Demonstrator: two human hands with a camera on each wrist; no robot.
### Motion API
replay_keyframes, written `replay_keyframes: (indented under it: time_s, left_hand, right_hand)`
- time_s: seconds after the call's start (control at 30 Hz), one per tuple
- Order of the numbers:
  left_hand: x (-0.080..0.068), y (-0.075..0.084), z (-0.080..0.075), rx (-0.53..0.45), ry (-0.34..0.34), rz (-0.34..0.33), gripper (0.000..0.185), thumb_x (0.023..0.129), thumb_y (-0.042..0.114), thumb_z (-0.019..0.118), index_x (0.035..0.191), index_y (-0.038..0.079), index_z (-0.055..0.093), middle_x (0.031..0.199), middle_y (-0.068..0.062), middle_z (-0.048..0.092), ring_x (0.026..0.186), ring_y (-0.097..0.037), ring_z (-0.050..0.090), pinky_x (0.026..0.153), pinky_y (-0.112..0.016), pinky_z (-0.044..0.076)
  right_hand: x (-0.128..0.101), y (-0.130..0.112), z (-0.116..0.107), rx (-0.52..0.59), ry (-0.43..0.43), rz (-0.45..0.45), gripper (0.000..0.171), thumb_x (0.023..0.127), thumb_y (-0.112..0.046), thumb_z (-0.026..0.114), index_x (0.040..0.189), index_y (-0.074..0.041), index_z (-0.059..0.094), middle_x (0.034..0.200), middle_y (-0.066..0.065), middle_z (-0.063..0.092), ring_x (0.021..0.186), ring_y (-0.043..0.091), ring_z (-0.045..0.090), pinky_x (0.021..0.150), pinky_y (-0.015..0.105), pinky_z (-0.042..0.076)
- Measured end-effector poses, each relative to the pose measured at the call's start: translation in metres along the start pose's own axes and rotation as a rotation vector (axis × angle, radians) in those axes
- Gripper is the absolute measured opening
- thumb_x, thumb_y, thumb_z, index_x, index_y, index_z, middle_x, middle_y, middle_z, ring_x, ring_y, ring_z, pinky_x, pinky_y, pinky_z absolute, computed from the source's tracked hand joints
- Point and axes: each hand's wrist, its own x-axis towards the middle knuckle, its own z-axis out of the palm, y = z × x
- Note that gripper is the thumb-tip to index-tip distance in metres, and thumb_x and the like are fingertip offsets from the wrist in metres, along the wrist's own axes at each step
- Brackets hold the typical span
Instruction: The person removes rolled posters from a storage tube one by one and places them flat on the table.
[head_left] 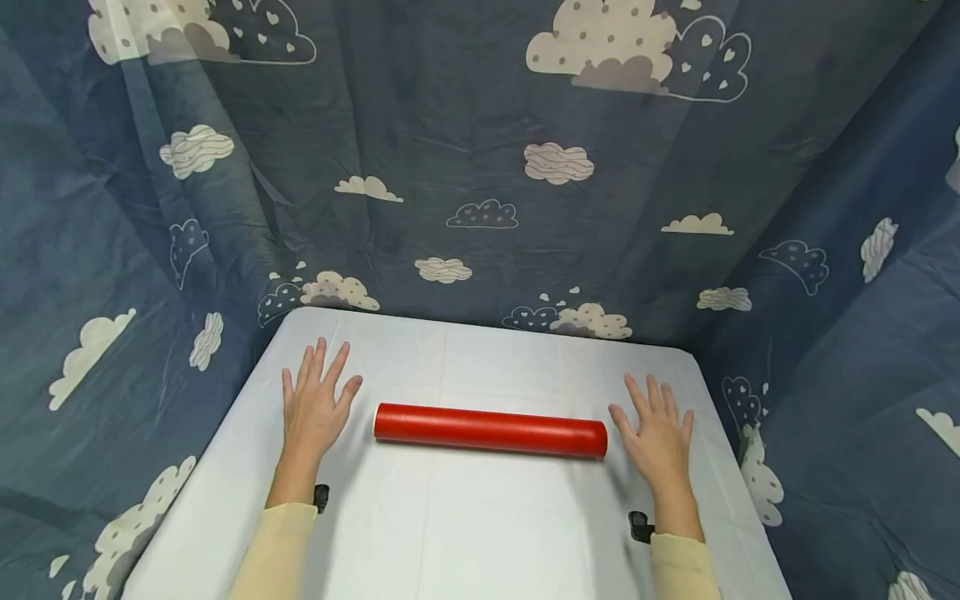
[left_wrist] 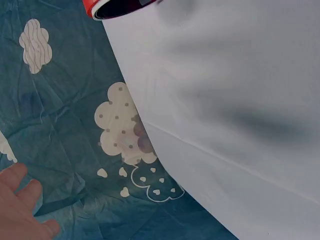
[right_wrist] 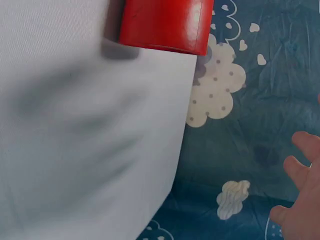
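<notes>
A long red tube (head_left: 491, 430) lies on its side across the middle of the white table (head_left: 450, 525). My left hand (head_left: 315, 405) rests flat on the table just left of the tube's left end, fingers spread, holding nothing. My right hand (head_left: 657, 433) lies flat just right of the tube's right end, fingers straight, also holding nothing. Neither hand touches the tube. The left wrist view catches the tube's open dark end (left_wrist: 120, 7) and my left fingers (left_wrist: 20, 207). The right wrist view shows the tube's end (right_wrist: 167, 25) and my right fingertips (right_wrist: 299, 195).
A blue cloth with cloud prints (head_left: 480, 150) hangs behind the table and drapes down both sides. The table's edges drop off at left and right close to my hands. Cream sleeves (head_left: 277, 550) cover both forearms.
</notes>
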Motion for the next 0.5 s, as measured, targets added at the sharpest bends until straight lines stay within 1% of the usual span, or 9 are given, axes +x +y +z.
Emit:
replay_keyframes:
  time_s: [0.07, 0.17, 0.3, 0.5]
  left_hand:
    - [-0.002, 0.002, 0.002, 0.002, 0.002, 0.012, 0.068, 0.107, 0.054, 0.052, 0.167, 0.027, 0.035, 0.179, -0.016, 0.018, 0.165, -0.043, 0.014, 0.129, -0.074, 0.001]
    - [-0.003, 0.005, 0.006, 0.008, -0.012, 0.020, 0.071, 0.105, 0.056, 0.054, 0.167, 0.028, 0.035, 0.179, -0.015, 0.018, 0.166, -0.041, 0.014, 0.130, -0.073, 0.000]
    - [-0.005, 0.011, 0.009, 0.010, -0.024, 0.031, 0.073, 0.103, 0.058, 0.057, 0.167, 0.030, 0.036, 0.178, -0.013, 0.020, 0.166, -0.040, 0.015, 0.130, -0.073, 0.000]
    - [-0.010, 0.015, 0.014, -0.007, -0.009, 0.061, 0.073, 0.100, 0.057, 0.063, 0.164, 0.030, 0.042, 0.176, -0.014, 0.028, 0.163, -0.040, 0.024, 0.129, -0.074, 0.007]
  right_hand:
    - [-0.002, -0.001, 0.002, 0.013, -0.013, -0.004, 0.072, 0.106, -0.058, 0.051, 0.168, -0.026, 0.033, 0.174, 0.026, 0.023, 0.162, 0.050, 0.015, 0.121, 0.085, 0.002]
    - [-0.005, -0.003, 0.005, 0.017, -0.028, -0.005, 0.074, 0.104, -0.059, 0.053, 0.168, -0.026, 0.033, 0.175, 0.025, 0.021, 0.162, 0.050, 0.014, 0.121, 0.085, 0.002]
    - [-0.005, -0.006, 0.007, 0.013, -0.030, -0.013, 0.076, 0.102, -0.058, 0.057, 0.167, -0.025, 0.035, 0.175, 0.025, 0.021, 0.162, 0.050, 0.015, 0.121, 0.085, 0.003]
    - [-0.006, -0.013, 0.010, 0.028, -0.049, -0.029, 0.076, 0.100, -0.056, 0.060, 0.166, -0.026, 0.037, 0.175, 0.024, 0.021, 0.162, 0.050, 0.016, 0.122, 0.085, 0.003]
